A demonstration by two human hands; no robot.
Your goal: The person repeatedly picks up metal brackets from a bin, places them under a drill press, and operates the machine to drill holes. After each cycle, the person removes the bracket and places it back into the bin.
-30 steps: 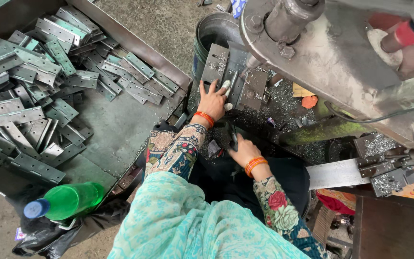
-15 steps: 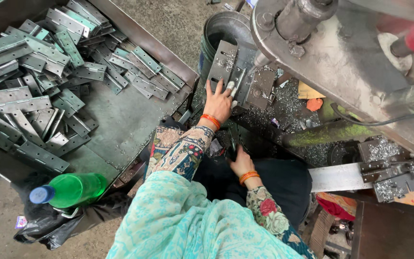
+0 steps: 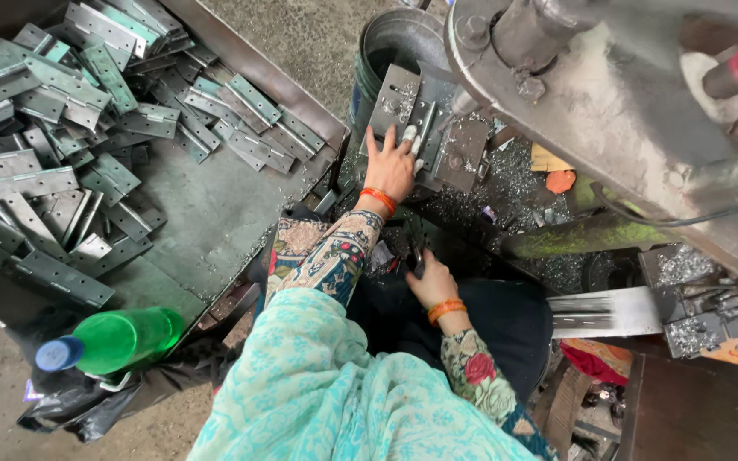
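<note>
1. Left hand (image 3: 390,166): fingers spread, flat on the metal plate (image 3: 396,101) at the press bed.
2. Right hand (image 3: 429,282): closed around a small dark tool (image 3: 418,248) near the lap.
3. Tray (image 3: 215,213) of hinges (image 3: 44,111) lies left; green bottle (image 3: 113,340) below.
</note>
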